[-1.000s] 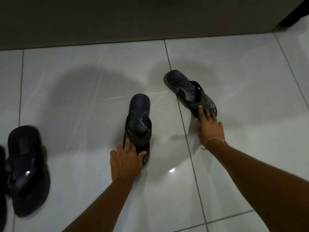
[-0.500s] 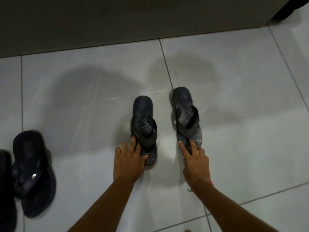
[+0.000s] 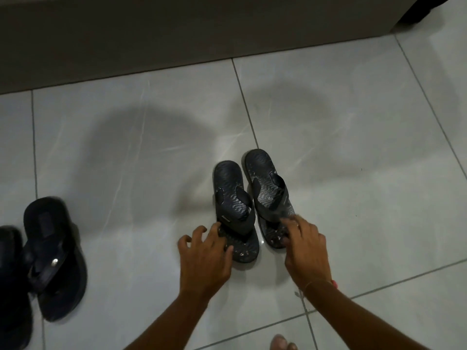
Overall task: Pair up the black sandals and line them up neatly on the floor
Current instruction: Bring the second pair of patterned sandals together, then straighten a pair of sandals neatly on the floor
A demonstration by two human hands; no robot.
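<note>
Two black sandals with a wavy pattern lie side by side mid-floor, heels pointing away from me. The left sandal [image 3: 233,205] sits slightly nearer than the right sandal [image 3: 267,188], and they almost touch. My left hand [image 3: 204,258] rests its spread fingertips and thumb on the left sandal's near end. My right hand [image 3: 305,248] curls its fingers over the near end of the right sandal. A second, plain black sandal [image 3: 54,258] lies at the far left, with another dark sandal [image 3: 11,279] beside it, cut by the frame edge.
Glossy grey floor tiles [image 3: 126,147] with thin grout lines. A dark wall base [image 3: 177,34] runs across the top. A bare foot's toes [image 3: 281,343] show at the bottom edge.
The right sandal has been swung and slid left until it lies close beside the left one. Both hands have followed, the fingers now arched over the sandals' near ends.
</note>
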